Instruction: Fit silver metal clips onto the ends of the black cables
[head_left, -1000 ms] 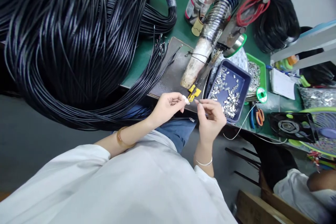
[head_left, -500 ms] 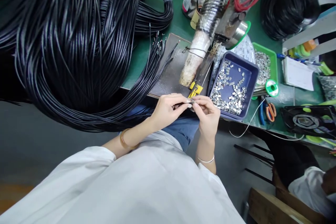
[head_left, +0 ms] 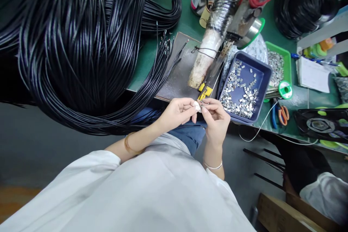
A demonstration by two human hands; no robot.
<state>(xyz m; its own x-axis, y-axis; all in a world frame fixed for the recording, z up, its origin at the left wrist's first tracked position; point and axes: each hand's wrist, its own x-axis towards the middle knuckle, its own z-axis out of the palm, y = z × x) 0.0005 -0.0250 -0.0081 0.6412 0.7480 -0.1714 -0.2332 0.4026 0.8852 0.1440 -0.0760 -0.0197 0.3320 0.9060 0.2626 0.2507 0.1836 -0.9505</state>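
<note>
Since the frame a second ago, the hands have come together from slightly apart, the right one moving in toward the left. The left hand (head_left: pixel 176 114) pinches a small, crumpled-looking white piece (head_left: pixel 197 107) between thumb and fingertips. The right hand (head_left: pixel 216 120) has its thumb and forefinger closed on a tiny thin part (head_left: pixel 203 106), too small to identify, right beside the white piece.

Just beyond the fingertips is a bright yellow plastic-looking piece (head_left: pixel 207 92), near the lower end of a ribbed hose with a stained whitish wrapping (head_left: pixel 202 59). A flat dark brown board (head_left: pixel 176 79) lies under the hose end. To the right of it, a deep blue rectangular plastic tray (head_left: pixel 262 79) holds many small silvery metal pieces (head_left: pixel 246 101). Farther left, a large bundle of glossy black cables (head_left: pixel 81 54) sprawls over the green tabletop (head_left: pixel 187 9).
</note>
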